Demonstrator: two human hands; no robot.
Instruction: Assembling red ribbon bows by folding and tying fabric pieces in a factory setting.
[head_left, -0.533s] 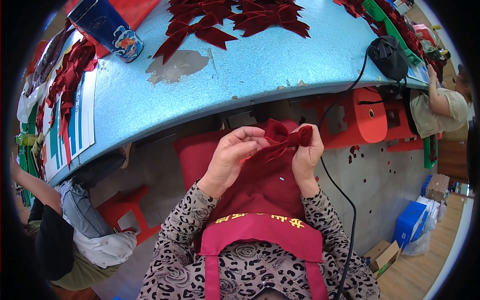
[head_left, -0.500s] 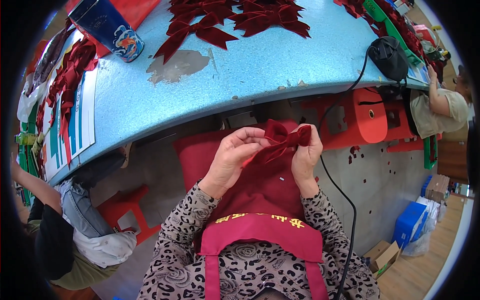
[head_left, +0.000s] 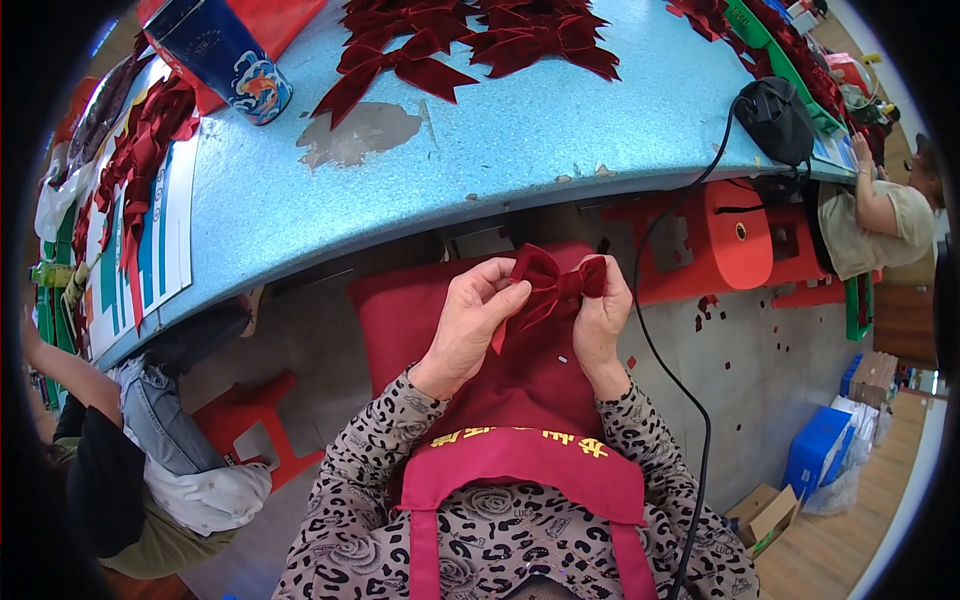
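Observation:
A dark red velvet bow (head_left: pixel 556 284) is held over my lap, its loops spread to either side of a knot. My left hand (head_left: pixel 474 318) pinches its left loop between thumb and fingers. Its right loop sits in the closed fingers of my right hand (head_left: pixel 604 318). One ribbon tail hangs down beside my left fingertips. Beneath the bow lies a dark red cloth (head_left: pixel 420 312) across my lap. Finished-looking red bows (head_left: pixel 395 66) lie in rows on the blue table (head_left: pixel 300 215) beyond my hands.
A dark blue tumbler (head_left: pixel 222 62) stands at the table's left. Red ribbons (head_left: pixel 140 150) lie left of it on printed sheets. A black cable (head_left: pixel 672 372) runs down at my right from a black device (head_left: pixel 775 118). Red stools (head_left: pixel 740 235) and co-workers (head_left: pixel 880 215) flank me.
Both hands have shifted slightly left with the bow. My left thumb and fingers have closed on the left loop, and the bow has turned to face upward more.

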